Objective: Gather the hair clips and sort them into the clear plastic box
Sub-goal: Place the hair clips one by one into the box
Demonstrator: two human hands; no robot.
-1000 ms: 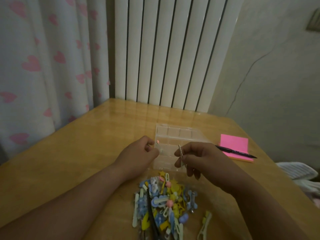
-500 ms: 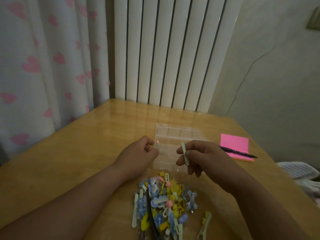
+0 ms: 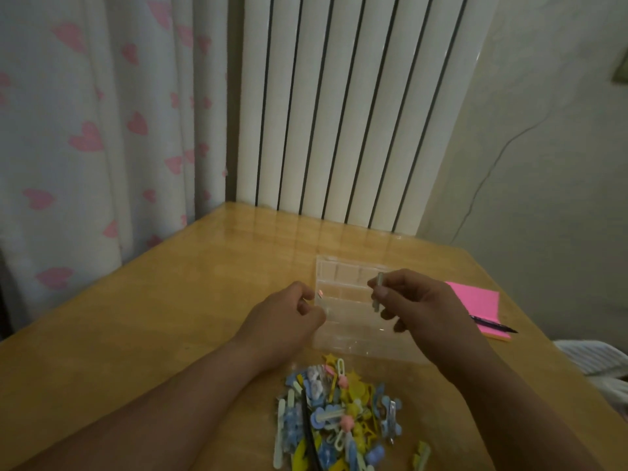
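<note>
1. The clear plastic box lies flat on the tabletop; every place below is taken from it.
2. The right hand hovers over the box's right side, fingers pinched on a slim pale hair clip, its long axis nearly upright.
3. The left hand is at the box's left edge, fingers curled together; whether it grips the box, I cannot tell.
4. The pile of hair clips lies just on the box's near side.
5. No readable writing shows.

Glossy wooden table, clear plastic box
</note>
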